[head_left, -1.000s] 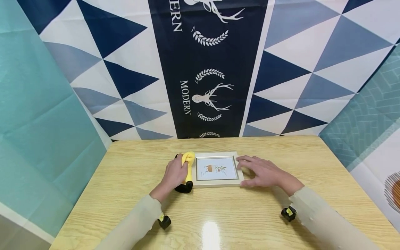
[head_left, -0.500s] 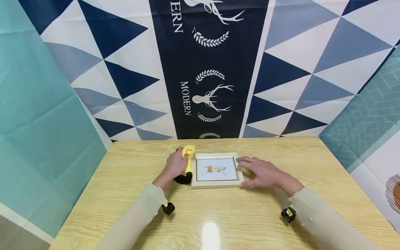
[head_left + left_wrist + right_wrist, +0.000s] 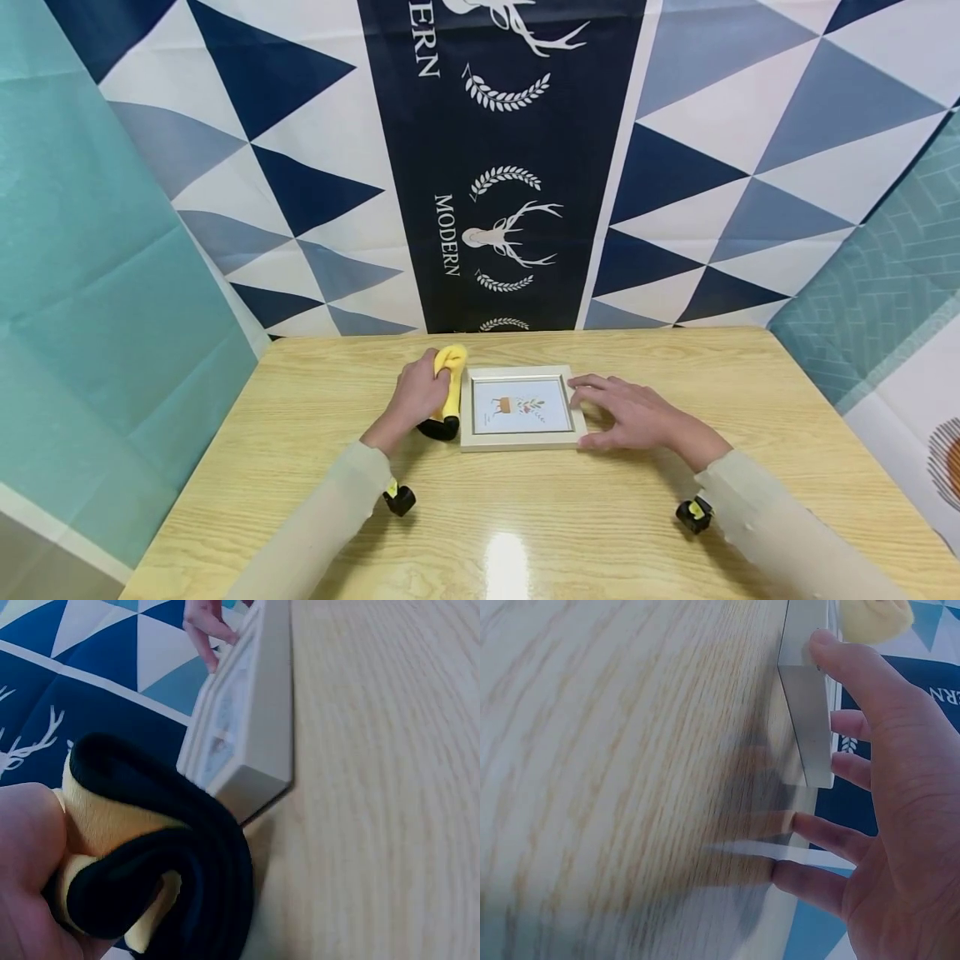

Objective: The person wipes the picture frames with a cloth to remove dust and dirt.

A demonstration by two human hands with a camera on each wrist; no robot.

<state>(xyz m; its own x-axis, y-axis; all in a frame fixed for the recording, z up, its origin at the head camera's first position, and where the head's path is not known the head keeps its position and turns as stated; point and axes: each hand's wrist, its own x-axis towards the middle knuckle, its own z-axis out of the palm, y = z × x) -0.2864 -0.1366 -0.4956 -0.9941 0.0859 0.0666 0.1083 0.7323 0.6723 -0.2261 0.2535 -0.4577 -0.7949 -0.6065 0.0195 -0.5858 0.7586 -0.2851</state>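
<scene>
A picture frame (image 3: 577, 437) with a pale border lies flat on the table, showing a small orange animal and leaves. At its left side my left hand (image 3: 420, 390) grips a folded yellow cloth (image 3: 452, 383) with black edging. In the left wrist view the cloth's black band (image 3: 225, 840) bulges in loops beside the frame's corner. My right hand (image 3: 626, 411) rests at the frame's right end, fingers spread. The right wrist view shows its thumb (image 3: 855, 664) on the frame's side, two fingertips at the rim and the other two fingers reaching down by the tabletop.
The wooden table (image 3: 510, 508) ends at the back against a wall hanging (image 3: 517, 167) with triangles and deer heads. Teal sheeting (image 3: 112, 292) hangs on the left. A small black wrist camera (image 3: 399, 500) sits under the left sleeve, another under the right.
My left hand and the cloth have moved away from me along the frame's left side, mostly during the first half second. The right hand and the frame stay in place.
</scene>
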